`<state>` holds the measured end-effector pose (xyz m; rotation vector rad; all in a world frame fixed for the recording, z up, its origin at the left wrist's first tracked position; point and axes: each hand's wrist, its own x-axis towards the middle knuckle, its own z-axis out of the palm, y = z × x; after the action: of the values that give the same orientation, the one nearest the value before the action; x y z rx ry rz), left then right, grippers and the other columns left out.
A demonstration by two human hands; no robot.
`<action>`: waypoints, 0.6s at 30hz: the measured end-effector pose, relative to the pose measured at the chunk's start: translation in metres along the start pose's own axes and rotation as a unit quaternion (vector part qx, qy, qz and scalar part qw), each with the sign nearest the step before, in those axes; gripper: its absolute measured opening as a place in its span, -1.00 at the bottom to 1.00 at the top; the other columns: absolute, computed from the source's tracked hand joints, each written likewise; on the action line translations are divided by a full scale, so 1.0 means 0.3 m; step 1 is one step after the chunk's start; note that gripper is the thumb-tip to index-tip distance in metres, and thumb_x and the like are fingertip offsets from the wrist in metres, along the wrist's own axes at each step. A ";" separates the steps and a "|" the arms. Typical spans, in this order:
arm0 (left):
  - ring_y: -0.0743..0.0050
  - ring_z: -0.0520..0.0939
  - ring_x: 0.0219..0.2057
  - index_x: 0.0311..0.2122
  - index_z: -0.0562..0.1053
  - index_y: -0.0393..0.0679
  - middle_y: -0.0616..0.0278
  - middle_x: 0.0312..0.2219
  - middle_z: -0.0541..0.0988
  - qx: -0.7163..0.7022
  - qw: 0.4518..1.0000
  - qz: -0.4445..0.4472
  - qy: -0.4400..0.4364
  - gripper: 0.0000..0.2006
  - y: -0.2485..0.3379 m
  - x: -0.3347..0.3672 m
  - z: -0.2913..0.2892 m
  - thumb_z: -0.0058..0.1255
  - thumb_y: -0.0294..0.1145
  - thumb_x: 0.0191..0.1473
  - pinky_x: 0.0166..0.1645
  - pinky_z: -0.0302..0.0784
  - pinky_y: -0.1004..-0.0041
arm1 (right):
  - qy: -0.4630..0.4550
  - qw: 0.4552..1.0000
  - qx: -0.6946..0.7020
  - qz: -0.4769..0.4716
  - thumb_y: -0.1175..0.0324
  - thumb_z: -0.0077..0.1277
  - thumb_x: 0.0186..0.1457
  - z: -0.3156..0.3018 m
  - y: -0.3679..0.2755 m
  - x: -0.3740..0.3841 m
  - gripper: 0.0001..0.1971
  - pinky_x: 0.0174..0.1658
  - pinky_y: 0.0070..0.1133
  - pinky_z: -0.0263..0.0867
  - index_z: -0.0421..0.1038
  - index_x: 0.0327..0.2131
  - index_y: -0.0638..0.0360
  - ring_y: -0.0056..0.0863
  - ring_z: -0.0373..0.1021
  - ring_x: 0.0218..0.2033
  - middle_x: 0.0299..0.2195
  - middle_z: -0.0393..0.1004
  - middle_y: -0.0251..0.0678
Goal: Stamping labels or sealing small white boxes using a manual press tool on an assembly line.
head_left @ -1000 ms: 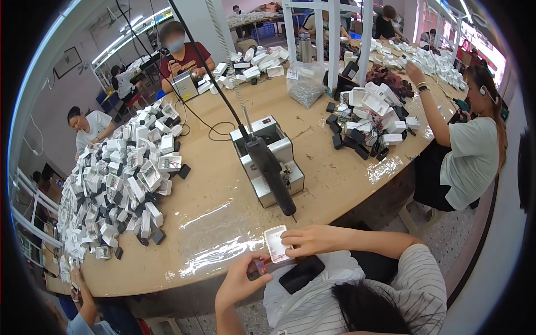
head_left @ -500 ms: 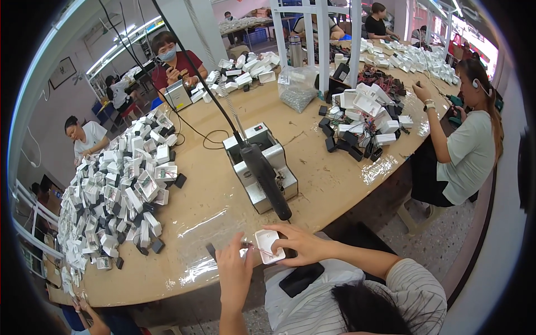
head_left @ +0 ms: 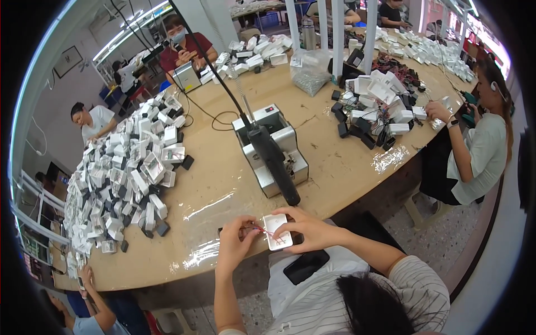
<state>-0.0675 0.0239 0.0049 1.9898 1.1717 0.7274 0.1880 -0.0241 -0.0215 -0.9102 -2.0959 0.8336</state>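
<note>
Right hand (head_left: 307,230) has a white open box (head_left: 274,224) gripped at its side by the table's (head_left: 212,162) near edge — left hand (head_left: 237,237) is pinching thin red wires (head_left: 262,228) beside it. Black corded tool (head_left: 274,162) partly blocks the metal machine (head_left: 290,137); huge case pile (head_left: 124,173) off left, dark phone (head_left: 306,267) on the lap.
</note>
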 end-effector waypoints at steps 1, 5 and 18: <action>0.31 0.58 -0.37 -0.14 0.51 -0.18 0.18 -0.34 0.62 0.001 1.000 0.005 -0.001 -0.71 -0.003 0.008 -0.001 0.23 -0.59 -0.02 -0.33 0.46 0.44 | -0.005 1.000 -0.002 0.000 0.30 0.33 -0.06 0.002 0.003 -0.003 -0.60 0.26 -0.31 0.11 0.52 -0.09 -0.07 -0.05 0.15 0.24 0.26 0.14 -0.12; 0.22 0.60 -0.37 -0.02 0.47 -0.15 0.13 -0.34 0.58 0.137 0.967 0.215 0.026 -0.64 0.025 0.028 0.021 0.16 -0.60 0.03 -0.31 0.50 0.31 | 0.006 1.000 -0.005 0.000 0.32 0.33 -0.07 -0.008 -0.004 -0.014 -0.60 0.26 -0.30 0.12 0.51 -0.09 -0.04 -0.06 0.15 0.24 0.25 0.13 -0.13; 0.16 0.63 -0.26 -0.01 0.44 -0.18 0.07 -0.30 0.52 0.004 1.000 0.003 -0.001 -0.63 0.073 0.047 0.033 0.23 -0.50 0.06 -0.29 0.61 0.31 | -0.029 0.999 0.016 0.015 0.39 0.33 -0.14 -0.047 0.000 -0.006 -0.64 0.25 -0.33 0.15 0.50 -0.19 0.00 -0.07 0.15 0.25 0.26 0.16 -0.12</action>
<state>-0.0431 0.0261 0.0182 2.0007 1.1701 0.7239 0.2001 -0.0216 -0.0143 -0.9139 -2.1165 0.9157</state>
